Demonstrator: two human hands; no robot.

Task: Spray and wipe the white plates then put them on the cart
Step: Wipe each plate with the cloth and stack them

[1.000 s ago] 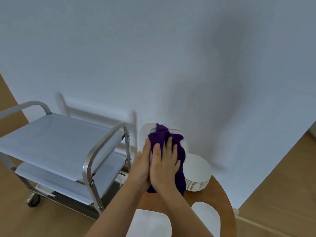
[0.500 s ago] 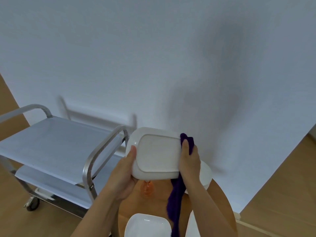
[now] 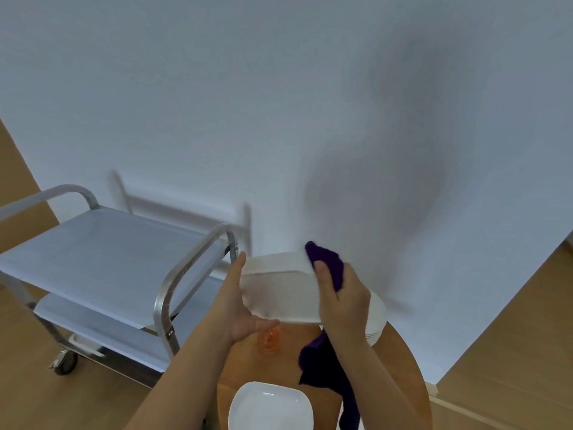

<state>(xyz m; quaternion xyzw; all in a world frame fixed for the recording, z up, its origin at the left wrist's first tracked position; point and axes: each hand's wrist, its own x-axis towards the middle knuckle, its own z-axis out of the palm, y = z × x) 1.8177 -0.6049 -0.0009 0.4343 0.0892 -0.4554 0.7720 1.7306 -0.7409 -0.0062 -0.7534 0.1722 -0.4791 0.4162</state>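
A white rounded-rectangular ceramic plate [image 3: 279, 290] is held in the air at the lower centre of the frame, underside toward the camera and tilted. The left hand [image 3: 237, 308] supports it from the left edge, palm open and fingers spread under the rim, thumb up along the side. The right hand [image 3: 339, 301] grips the right edge, pinching a dark purple cloth [image 3: 328, 265] against the plate; the rest of the cloth hangs down below the wrist toward the bottom of the frame. Holding the plate between both hands this way probably lets the back be wiped or checked without setting it down wet.

Under the plate stands a round wooden table [image 3: 400, 361]. On it, a stack of round white plates [image 3: 376, 321] sits at centre right, mostly hidden behind the right hand. A square white plate [image 3: 269, 405] lies at the bottom edge, cut off by the frame. An orange translucent spray bottle [image 3: 269, 341] shows below the held plate; only its top is visible and it is blurred.

The steel two-shelf cart [image 3: 108, 259] stands at the left, just beside the table, both shelves bare where visible; its near rail [image 3: 183, 274] is close to the left hand, so the transfer looks short. The plate's upper face cannot be seen, so whether it is wiped clean cannot be told.
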